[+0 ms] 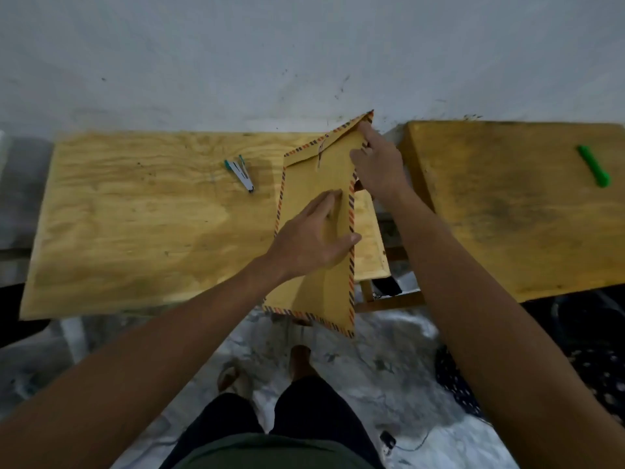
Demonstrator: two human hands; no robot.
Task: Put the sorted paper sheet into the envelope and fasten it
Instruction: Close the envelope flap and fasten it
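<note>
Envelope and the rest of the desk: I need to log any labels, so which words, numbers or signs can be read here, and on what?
None can be read.
Envelope: striped border only, no writing shows on the side facing the camera.
Pens: any print is too small and blurred to read.
Green object on the right table: no marking shows.

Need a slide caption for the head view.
Left hand presses flat on the brown envelope; right hand pinches its flap corner.
</note>
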